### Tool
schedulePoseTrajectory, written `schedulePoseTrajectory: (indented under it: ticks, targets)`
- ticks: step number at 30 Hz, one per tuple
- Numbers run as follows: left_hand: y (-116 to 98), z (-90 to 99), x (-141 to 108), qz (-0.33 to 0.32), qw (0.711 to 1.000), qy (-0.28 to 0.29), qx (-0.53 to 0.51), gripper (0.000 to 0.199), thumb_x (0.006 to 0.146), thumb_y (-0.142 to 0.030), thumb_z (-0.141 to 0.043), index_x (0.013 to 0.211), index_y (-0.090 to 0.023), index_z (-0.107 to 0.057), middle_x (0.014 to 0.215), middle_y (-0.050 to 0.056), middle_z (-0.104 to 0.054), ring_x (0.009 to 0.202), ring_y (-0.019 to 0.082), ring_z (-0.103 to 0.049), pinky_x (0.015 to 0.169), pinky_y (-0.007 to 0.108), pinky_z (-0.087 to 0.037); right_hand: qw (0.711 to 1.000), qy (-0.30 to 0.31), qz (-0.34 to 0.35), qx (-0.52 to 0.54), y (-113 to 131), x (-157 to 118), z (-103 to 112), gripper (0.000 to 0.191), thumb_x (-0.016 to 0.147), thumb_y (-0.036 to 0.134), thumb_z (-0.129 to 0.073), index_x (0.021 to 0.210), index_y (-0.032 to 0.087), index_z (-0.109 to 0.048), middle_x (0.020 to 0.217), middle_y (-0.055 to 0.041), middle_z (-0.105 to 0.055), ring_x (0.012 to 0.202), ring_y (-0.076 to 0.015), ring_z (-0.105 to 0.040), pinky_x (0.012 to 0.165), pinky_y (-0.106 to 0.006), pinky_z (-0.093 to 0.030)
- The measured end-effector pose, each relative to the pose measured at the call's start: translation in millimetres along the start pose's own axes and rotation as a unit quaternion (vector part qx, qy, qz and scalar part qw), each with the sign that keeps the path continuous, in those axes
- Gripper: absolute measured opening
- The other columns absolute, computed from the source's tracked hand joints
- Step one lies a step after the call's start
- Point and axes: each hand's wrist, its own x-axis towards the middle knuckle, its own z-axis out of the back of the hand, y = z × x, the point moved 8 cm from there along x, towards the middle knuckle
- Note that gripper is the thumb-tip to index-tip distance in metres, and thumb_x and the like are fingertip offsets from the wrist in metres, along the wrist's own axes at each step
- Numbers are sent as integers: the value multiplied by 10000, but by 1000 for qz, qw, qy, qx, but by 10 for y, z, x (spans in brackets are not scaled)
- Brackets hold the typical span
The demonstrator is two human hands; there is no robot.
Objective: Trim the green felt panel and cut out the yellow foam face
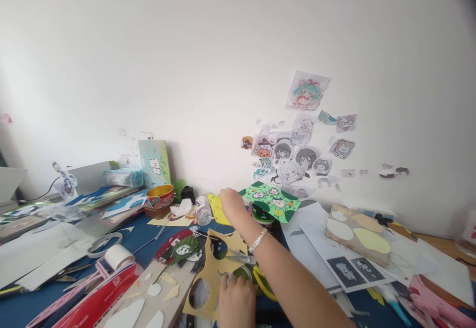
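Note:
My right hand (231, 206), a bracelet at its wrist, reaches forward across the desk with curled fingers. It grips the edge of a yellow patterned sheet (217, 211); its fingertips are partly hidden. Close to my body, my left hand (237, 300) curls over a round green-rimmed object (243, 272), mostly covered by my fingers. Scissors (240, 257) with yellow handles lie just beyond it, partly behind my right forearm. Under and beside my left hand is a tan paper sheet (211, 263) with cut-out holes. A green sheet with cartoon animals (273, 201) rests on a green tub (261, 213).
Left of centre stand a red-and-gold bowl (159, 197) and a clear bottle (203, 210). A cardboard piece (174, 288) with paper scraps lies at front. White papers (316, 243), another cardboard piece (355, 234) and a pink tool (433, 300) occupy the right. Drawings (292, 162) hang on the wall.

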Motion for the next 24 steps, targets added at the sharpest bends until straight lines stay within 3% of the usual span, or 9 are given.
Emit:
schedulePoseTrajectory:
  ticks: [5, 8, 11, 13, 15, 17, 20, 22, 24]
  targets:
    - [-9, 169, -12, -13, 998, 11, -63, 286, 798, -69, -419, 709, -111, -687, 772, 146, -702, 809, 282, -634, 846, 428, -391, 987, -138, -32, 73, -222, -614, 602, 247, 925, 196, -364, 1012, 155, -591, 787, -41, -666, 690, -161, -628, 559, -254, -489]
    - [30, 239, -5, 1, 990, 17, -137, 277, 749, -45, -421, 612, -142, -641, 691, 113, -682, 719, 256, -621, 726, 368, -406, 970, -216, -48, 101, -379, -1077, 832, 264, 910, 201, -380, 1056, 155, -595, 866, -70, -691, 767, -201, -646, 636, -285, -509]
    - [127, 268, 35, 33, 968, 23, -249, 207, 730, -125, -466, 580, -170, -601, 649, 76, -667, 668, 231, -612, 613, 304, -401, 955, -271, -15, 120, -499, -1564, 906, 293, 918, 186, -353, 1086, 152, -590, 986, -78, -684, 915, -169, -635, 776, -242, -514]
    - [169, 263, 66, 44, 937, 36, -344, 195, 744, -241, -501, 584, -169, -586, 614, 71, -670, 638, 228, -625, 584, 289, -421, 927, -341, 72, 141, -524, -1946, 953, 265, 900, 147, -379, 1026, 140, -612, 963, -92, -692, 933, -169, -635, 807, -253, -526]
    - [182, 256, 73, 61, 896, 54, -437, 306, 787, -392, -458, 661, -155, -603, 626, 87, -691, 644, 236, -652, 603, 300, -464, 905, -377, 151, 126, -546, -2311, 930, 280, 860, 78, -444, 1096, 158, -572, 1056, -109, -662, 1038, -178, -588, 861, -286, -518]
    - [138, 273, 39, 74, 850, 70, -517, 487, 836, -506, -315, 761, -141, -628, 692, 112, -712, 711, 252, -673, 645, 323, -497, 905, -357, 202, 109, -580, -2580, 841, 386, 822, 15, -465, 1180, 154, -506, 1154, -136, -606, 1140, -188, -515, 913, -316, -493]
    - [-32, 332, -78, 90, 750, 101, -648, 623, 863, -562, -159, 979, -147, -610, 867, 128, -723, 844, 250, -670, 695, 342, -521, 922, -283, 239, 114, -640, -2819, 680, 449, 787, 19, -482, 1218, 137, -455, 1236, -155, -542, 1203, -216, -448, 962, -363, -455]
    - [-165, 324, -173, 131, 610, 134, -770, 465, 866, -498, -337, 1109, -160, -543, 985, 122, -706, 936, 247, -647, 749, 351, -523, 932, -245, 230, 132, -703, -2887, 589, 401, 780, 58, -495, 1172, 145, -482, 1255, -147, -530, 1196, -229, -452, 965, -370, -450]
    - [-245, 315, -233, 160, 534, 150, -816, 376, 840, -384, -490, 1146, -167, -520, 1052, 110, -688, 994, 239, -624, 787, 344, -521, 939, -235, 195, 160, -796, -2898, 525, 351, 787, 71, -486, 1119, 182, -512, 1252, -120, -538, 1175, -222, -476, 957, -357, -455]
